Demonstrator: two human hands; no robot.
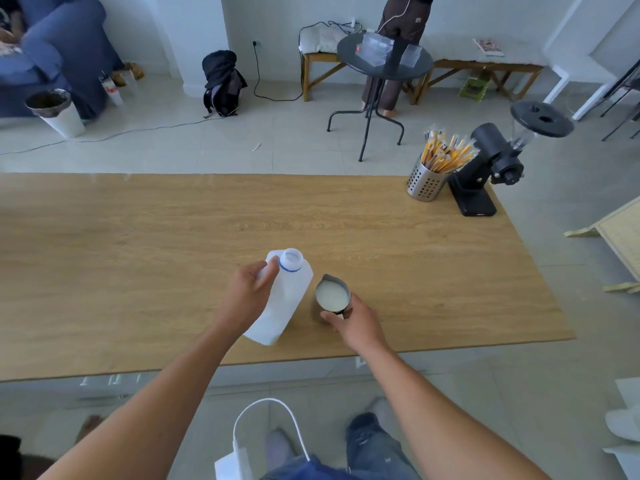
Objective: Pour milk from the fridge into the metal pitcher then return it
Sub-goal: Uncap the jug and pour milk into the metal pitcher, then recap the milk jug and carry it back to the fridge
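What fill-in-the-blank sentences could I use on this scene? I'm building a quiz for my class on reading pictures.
1. The left hand holds the milk bottle, whose cap is ____.
2. The metal pitcher held by the right hand contains ____.
3. The perforated metal cup of straws stands beside the black ____.
4. Everything rests on a ____ table.

Missing words: off; milk; grinder; wooden
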